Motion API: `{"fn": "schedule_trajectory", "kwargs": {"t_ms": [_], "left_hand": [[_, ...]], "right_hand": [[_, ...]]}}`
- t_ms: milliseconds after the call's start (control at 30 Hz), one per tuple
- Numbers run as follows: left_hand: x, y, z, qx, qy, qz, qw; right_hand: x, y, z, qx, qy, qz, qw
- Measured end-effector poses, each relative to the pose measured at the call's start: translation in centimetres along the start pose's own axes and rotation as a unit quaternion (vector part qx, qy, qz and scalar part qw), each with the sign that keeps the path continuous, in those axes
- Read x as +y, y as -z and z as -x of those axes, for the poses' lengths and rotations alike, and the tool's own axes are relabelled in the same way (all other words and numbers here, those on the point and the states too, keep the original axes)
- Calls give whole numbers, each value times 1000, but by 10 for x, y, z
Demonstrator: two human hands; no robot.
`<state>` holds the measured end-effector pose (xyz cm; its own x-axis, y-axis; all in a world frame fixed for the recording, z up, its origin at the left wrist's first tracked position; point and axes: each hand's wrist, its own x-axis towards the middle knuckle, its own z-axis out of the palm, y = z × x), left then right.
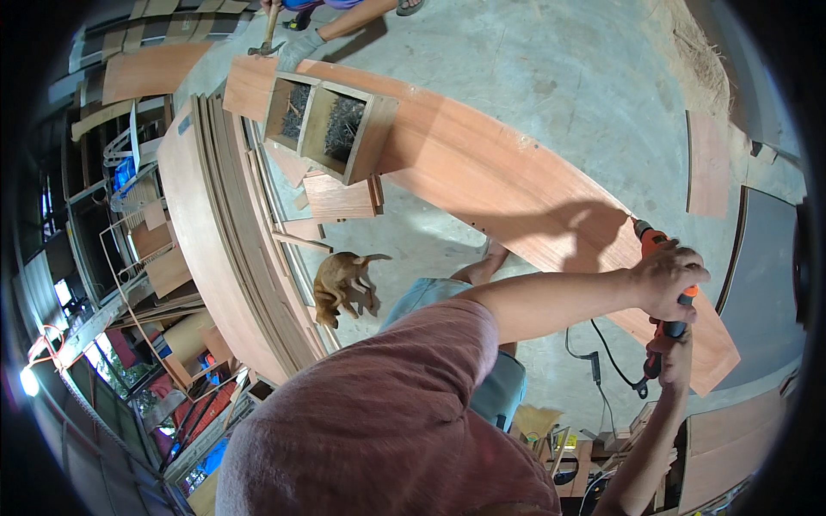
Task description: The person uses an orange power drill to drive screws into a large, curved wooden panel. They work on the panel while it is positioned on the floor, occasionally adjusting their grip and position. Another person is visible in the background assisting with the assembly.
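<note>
An orange and black corded power drill (650, 237) is held in both my hands over the right part of a long wooden board (482, 159). My left hand (669, 282) is closed around the drill's body. Lower down, my right hand (675, 359) wraps round its rear handle. The drill's tip meets the board's far edge, though contact is too small to make out. A black cord (613, 346) hangs from the handle. My bare foot (490, 263) is beside the board's near edge.
A wooden box with two compartments of dark nails (366, 129) rests on the board's left part. There, a co-worker's gloved hand (298, 52) touches the board, near a hammer (268, 39). A brown dog (342, 284) is on the floor by stacked panels (219, 232).
</note>
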<state>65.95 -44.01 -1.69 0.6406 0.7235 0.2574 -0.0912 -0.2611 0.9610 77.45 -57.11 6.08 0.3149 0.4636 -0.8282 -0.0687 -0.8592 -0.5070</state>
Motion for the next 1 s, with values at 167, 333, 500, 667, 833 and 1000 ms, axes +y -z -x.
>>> {"fn": "schedule_trajectory", "kwargs": {"t_ms": [167, 333, 500, 667, 833, 1000], "left_hand": [[-19, -26, -21, -17, 106, -7, 994], [-16, -21, -30, 36, 91, 5, 995], [-13, -12, -22, 71, 90, 7, 993], [-11, -10, -20, 83, 76, 16, 993], [-8, -3, -23, 106, 73, 15, 992], [-14, -16, -27, 107, 75, 25, 991]], "right_hand": [[-44, 5, -10, -29, -18, 29, 999], [-71, 3, -8, -5, -9, 96, 995], [-74, -5, -16, -11, 54, 134, 989], [-74, 1, -19, -33, 78, 159, 984], [-89, -3, -21, -27, 39, 169, 984], [-83, -2, -21, 25, 75, 140, 987]]}}
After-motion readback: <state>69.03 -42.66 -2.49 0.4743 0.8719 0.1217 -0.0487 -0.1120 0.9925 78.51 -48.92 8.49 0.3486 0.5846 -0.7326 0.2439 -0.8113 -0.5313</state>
